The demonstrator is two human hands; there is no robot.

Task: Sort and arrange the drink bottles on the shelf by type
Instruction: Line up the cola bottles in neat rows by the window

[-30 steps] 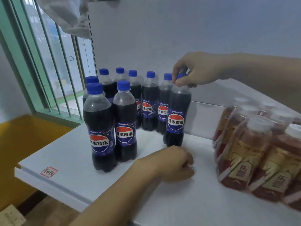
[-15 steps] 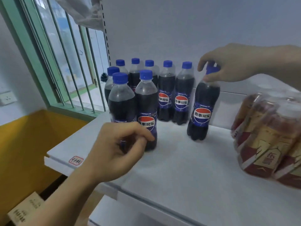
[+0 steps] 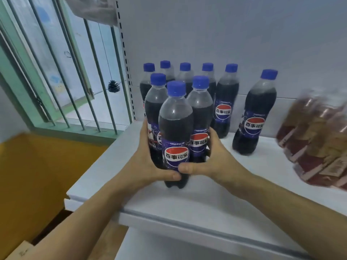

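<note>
Several cola bottles with blue caps stand on the white shelf (image 3: 216,192). Three of them form a front cluster: the nearest cola bottle (image 3: 176,128), one behind it on the left (image 3: 155,107) and one on the right (image 3: 200,109). My left hand (image 3: 148,162) and my right hand (image 3: 210,162) wrap around this cluster from both sides, thumbs meeting low on the nearest bottle. Behind stands a back row of cola bottles (image 3: 226,102). A single cola bottle (image 3: 255,113) stands apart to the right.
A shrink-wrapped pack of amber tea bottles (image 3: 317,139) lies at the right end of the shelf, blurred. A barred green window (image 3: 62,76) is on the left beside a perforated shelf upright (image 3: 125,59). A lower shelf (image 3: 187,246) shows beneath.
My right hand let go of the single bottle's cap and came down to the front cluster. My left hand closed in on the cluster too. The view shifted left.
</note>
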